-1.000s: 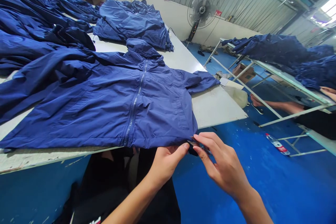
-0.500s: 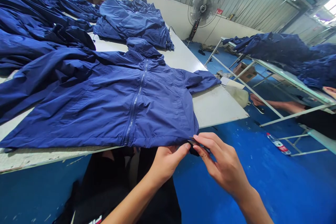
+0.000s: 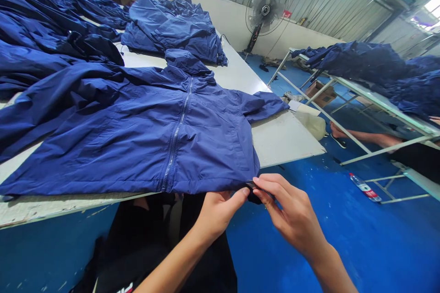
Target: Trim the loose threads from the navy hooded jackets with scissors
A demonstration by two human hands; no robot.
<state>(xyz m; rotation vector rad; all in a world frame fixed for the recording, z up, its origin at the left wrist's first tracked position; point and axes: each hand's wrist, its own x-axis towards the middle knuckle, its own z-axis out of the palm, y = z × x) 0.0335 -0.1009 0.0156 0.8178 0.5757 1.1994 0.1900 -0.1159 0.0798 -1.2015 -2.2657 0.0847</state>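
A navy blue jacket (image 3: pixel 209 132) with a hood and a long front zipper lies spread on the white table (image 3: pixel 285 142), its hem along the near edge. My left hand (image 3: pixel 220 210) is closed on the hem near its right corner, thumb on top and fingers hidden under the cloth. Just to the right, my right hand (image 3: pixel 288 210) pinches small dark thread snips (image 3: pixel 251 184). Their blade tips point left at the hem, close to my left thumb. Most of the snips is hidden by my right fingers.
More navy garments (image 3: pixel 44 13) are heaped at the left, and a stack of jackets (image 3: pixel 175 27) sits at the back. A standing fan (image 3: pixel 265 10) is by the wall. At right are a second table piled with garments (image 3: pixel 364 64), a person's leg (image 3: pixel 367 137) and a bottle (image 3: pixel 365 187).
The snips' blades stood apart earlier and now look closer together at the hem. Both hands and the jacket keep nearly the same place. The person's leg at right shifted slightly.
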